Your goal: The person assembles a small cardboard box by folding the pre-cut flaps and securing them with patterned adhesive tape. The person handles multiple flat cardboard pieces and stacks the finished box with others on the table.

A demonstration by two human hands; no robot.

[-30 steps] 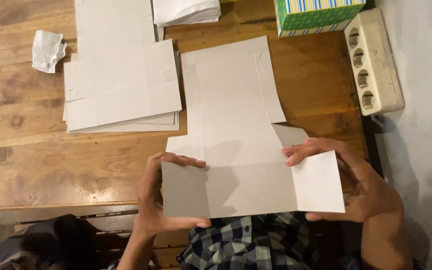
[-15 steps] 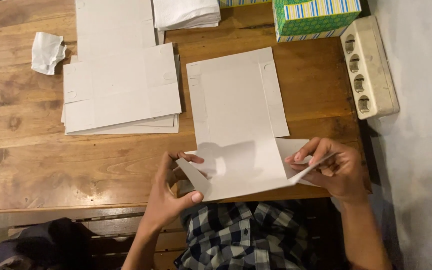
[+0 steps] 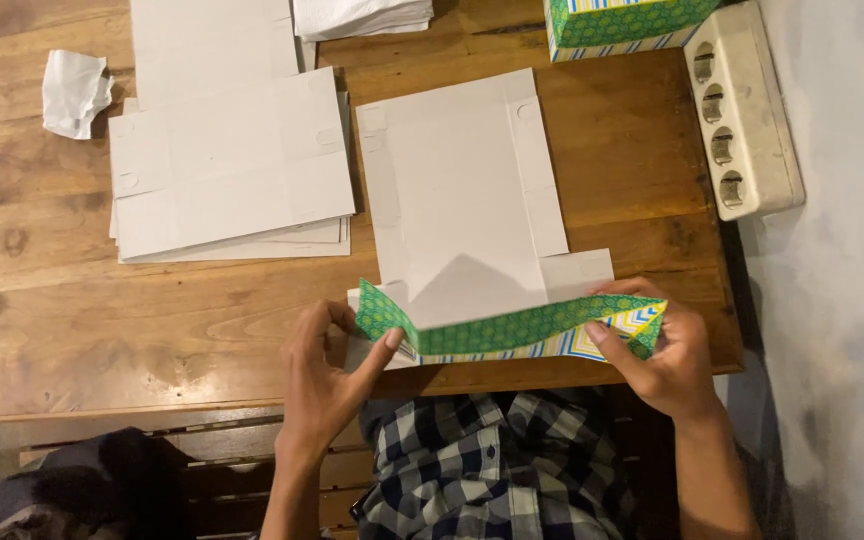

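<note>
Flat box blank (image 3: pixel 462 190), grey unprinted cardboard face up, lies on the wooden table (image 3: pixel 82 330) at centre. Its long axis runs 12 to 6, near edge at the table's front. The near flap (image 3: pixel 512 328) is folded up along a 9-to-3 crease and shows a green patterned print with a striped band below.

Left hand (image 3: pixel 327 385) pinches the flap's left corner, thumb pressed against the print, other fingers curled behind. Right hand (image 3: pixel 657 350) grips the right end between thumb and fingers.

Stack of blanks (image 3: pixel 227 165), same grey board, at 10 o'clock from the blank. Crumpled white paper (image 3: pixel 74 92) further left. Finished green box (image 3: pixel 627 22) at 1 o'clock. Cream power strip (image 3: pixel 742 110) along the table's right edge, against a pale plaster wall (image 3: pixel 842 300). Table is worn plank wood with visible grain.
</note>
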